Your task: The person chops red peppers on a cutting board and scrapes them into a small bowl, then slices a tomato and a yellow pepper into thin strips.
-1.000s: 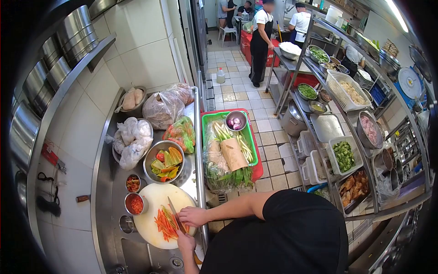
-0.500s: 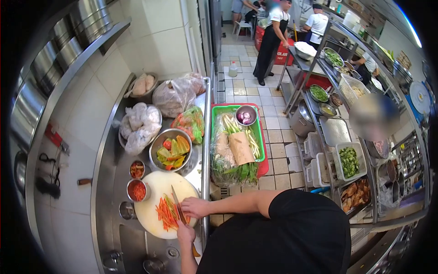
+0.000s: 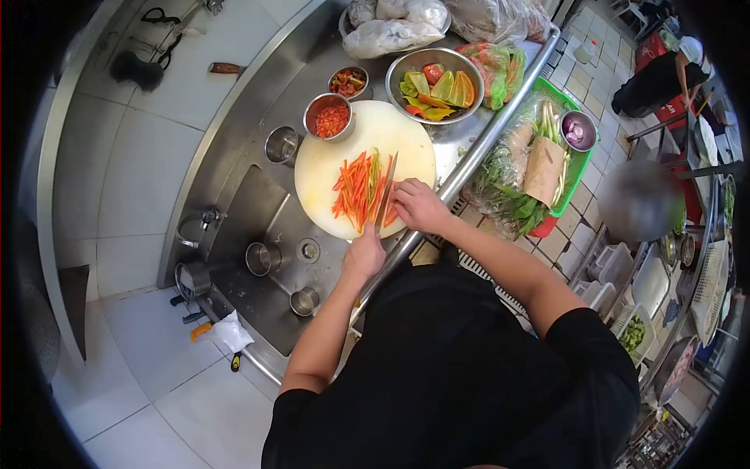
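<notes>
My left hand (image 3: 365, 252) is wrapped round the handle of a knife (image 3: 386, 190), whose blade points away over the round white cutting board (image 3: 316, 176). Thin red and orange pepper strips (image 3: 353, 187), with some greenish ones, lie left of the blade. On the blade's right side, my right hand (image 3: 416, 205) has its fingers curled over red pepper pieces (image 3: 393, 216); its fingertips are partly hidden. A steel cup of chopped red pieces (image 3: 328, 120) stands at the board's upper left edge. A steel bowl of cut peppers (image 3: 437, 86) is beyond the board.
Small steel cups (image 3: 282, 145) stand around the steel sink (image 3: 242, 211), with a faucet (image 3: 199, 227) on its left. Bagged food (image 3: 394, 37) lies beyond. Right of the counter rail is a green tray (image 3: 576, 176) with wrapped vegetables. A person (image 3: 656, 82) stands at the upper right.
The view has turned and come closer, so the board and both hands appear further up and right. The knife is still in my left hand and my right hand stays beside the blade.
</notes>
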Tool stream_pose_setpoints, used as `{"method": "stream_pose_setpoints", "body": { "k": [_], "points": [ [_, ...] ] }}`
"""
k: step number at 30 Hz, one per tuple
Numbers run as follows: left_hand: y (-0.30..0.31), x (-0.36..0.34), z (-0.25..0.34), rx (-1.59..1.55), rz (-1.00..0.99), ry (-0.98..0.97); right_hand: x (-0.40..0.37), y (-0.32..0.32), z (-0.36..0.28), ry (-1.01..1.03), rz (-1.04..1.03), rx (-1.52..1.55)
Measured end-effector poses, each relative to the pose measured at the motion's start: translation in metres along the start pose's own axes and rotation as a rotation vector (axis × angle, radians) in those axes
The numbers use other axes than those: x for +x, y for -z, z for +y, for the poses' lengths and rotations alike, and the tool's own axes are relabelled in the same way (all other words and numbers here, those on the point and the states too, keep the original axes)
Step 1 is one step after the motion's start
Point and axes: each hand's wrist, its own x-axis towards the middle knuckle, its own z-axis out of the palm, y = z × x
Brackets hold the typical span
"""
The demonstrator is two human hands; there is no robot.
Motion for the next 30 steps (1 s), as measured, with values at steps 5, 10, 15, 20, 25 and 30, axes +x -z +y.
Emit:
{"method": "stream_pose_setpoints", "body": {
  "k": [5, 10, 15, 20, 25, 30],
  "points": [
    [0.008, -0.009, 0.004, 0.043, 0.010, -0.008, 0.002, 0.000, 0.000, 0.016, -0.058, -0.109],
    [0.008, -0.040, -0.001, 0.116, -0.032, 0.004, 0.001, -0.002, -0.001, 0.016, -0.006, -0.112],
    [-0.013, -0.019, -0.006, 0.090, -0.004, 0.008, -0.001, -0.004, -0.002, -0.016, -0.038, -0.094],
    [0.002, 0.006, 0.006, 0.081, 0.030, -0.094, -0.001, -0.001, -0.002, 0.007, 0.002, -0.086],
    [-0.002, -0.035, -0.011, 0.135, -0.026, 0.005, -0.001, -0.002, 0.001, -0.018, -0.003, -0.061],
    [-0.002, 0.008, 0.002, 0.113, 0.013, -0.079, -0.002, -0.002, 0.001, 0.000, 0.001, -0.038]
  ]
}}
